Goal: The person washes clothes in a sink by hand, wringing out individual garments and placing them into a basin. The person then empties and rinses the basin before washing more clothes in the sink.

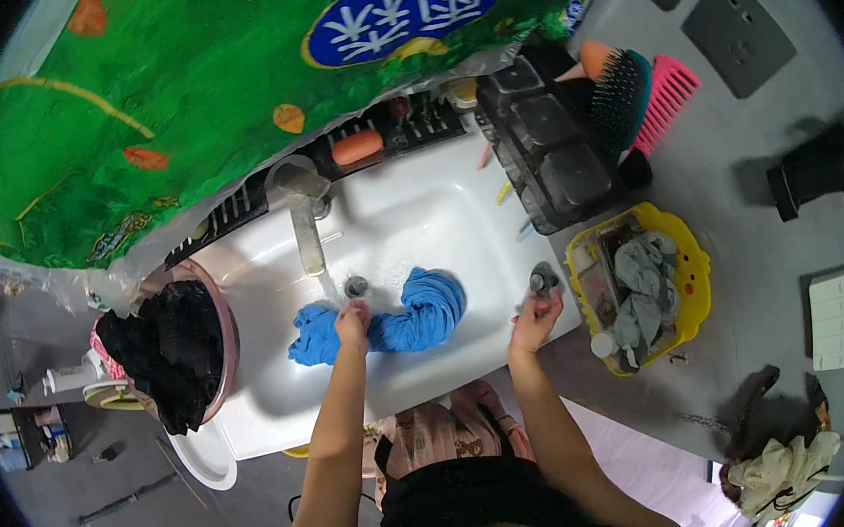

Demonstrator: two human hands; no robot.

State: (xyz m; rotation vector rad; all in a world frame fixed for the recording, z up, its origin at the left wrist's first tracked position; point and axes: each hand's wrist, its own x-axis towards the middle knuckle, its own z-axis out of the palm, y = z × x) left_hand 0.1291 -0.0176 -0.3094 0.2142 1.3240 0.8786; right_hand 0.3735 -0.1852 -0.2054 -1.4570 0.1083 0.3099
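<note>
Blue cloth (pixel 424 313); white sink (pixel 476 249); black garment (pixel 172 335), pink basin (pixel 226 326); yellow basket (pixel 700 284).

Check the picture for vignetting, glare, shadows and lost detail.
Head view throughout: fisheye corners fall to black; small glints mark the white sink; a shadow lies left of the black object; the blue cloth shows clear folds; black cloth loses detail.

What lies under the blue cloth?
The bunched blue cloth rests in the white washbasin, whose bare floor shows around it, the drain beside it. What is directly beneath is covered; the left hand also hides part of the cloth.
</note>
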